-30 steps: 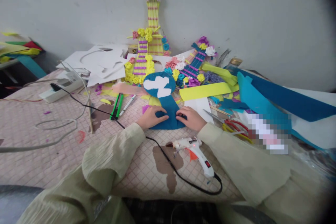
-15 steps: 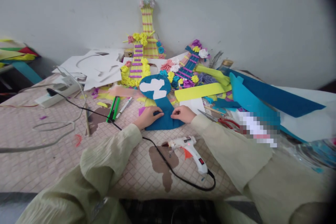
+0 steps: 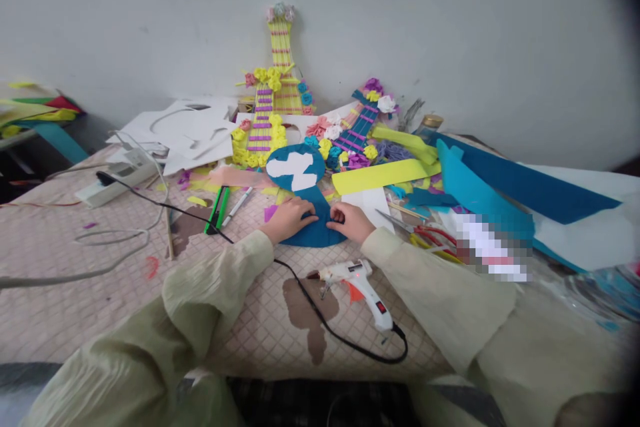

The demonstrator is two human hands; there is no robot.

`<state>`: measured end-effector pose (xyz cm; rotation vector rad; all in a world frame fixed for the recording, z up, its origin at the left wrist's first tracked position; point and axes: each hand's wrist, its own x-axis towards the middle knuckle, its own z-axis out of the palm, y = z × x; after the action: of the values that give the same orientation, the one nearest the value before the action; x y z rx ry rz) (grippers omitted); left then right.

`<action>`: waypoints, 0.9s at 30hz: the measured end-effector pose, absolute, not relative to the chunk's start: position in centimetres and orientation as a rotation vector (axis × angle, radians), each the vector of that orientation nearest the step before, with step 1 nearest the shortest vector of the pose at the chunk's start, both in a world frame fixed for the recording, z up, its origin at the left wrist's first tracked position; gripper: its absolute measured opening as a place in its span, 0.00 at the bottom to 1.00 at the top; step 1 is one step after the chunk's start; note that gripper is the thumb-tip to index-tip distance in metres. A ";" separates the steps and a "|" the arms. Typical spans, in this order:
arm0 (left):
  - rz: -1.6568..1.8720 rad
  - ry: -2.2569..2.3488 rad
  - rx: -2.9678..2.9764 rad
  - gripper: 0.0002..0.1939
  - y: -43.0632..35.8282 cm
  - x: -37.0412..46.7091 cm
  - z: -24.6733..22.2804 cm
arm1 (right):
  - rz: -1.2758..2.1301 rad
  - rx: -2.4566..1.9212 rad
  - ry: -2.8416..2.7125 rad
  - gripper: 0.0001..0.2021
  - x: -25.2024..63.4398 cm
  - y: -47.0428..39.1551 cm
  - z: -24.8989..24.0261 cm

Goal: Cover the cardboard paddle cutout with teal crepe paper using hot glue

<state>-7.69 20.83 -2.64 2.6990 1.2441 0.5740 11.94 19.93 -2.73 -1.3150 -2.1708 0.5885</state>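
A blue paper cut-out (image 3: 320, 237) lies flat on the table, with a round upper part, a narrow neck and a wide lower part. White paper pieces (image 3: 300, 167) sit on its round part. My left hand (image 3: 291, 219) rests on the left of the lower part, thumb and fingers closed at the paper. Opposite it, my right hand (image 3: 350, 221) has its fingers curled and its fingertips pinched at the paper's right side. A small gap of blue paper shows between the two hands. Nearer to me lies a white hot glue gun (image 3: 363, 290) with a lit red switch.
A black cable (image 3: 320, 317) crosses the table. Left are a green cutter (image 3: 217, 210), a marker (image 3: 237, 205) and a power strip (image 3: 117, 180). Scissors (image 3: 425, 237) lie right, beside blue paper sheets (image 3: 530, 180). Flower-trimmed woven crafts (image 3: 263, 117) lean against the wall.
My left hand has slid slightly right and up along the paper, closer to my right hand. The fingers of my right hand have curled a little more. The view has shifted slightly.
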 end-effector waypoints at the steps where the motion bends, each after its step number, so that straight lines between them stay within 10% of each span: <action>1: 0.563 1.234 2.716 0.11 20.9 -7.6 -2.6 | 0.591 -1.288 -2.181 0.06 12.0 19.9 -2.8; 27: 0.564 1.256 2.718 0.09 20.5 -8.3 -2.0 | 0.555 -1.120 -2.295 0.04 13.2 20.8 -3.3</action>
<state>-8.26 20.50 -2.05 2.7179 1.2556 0.5644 13.25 20.80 -3.34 -1.1200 -2.2952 0.5546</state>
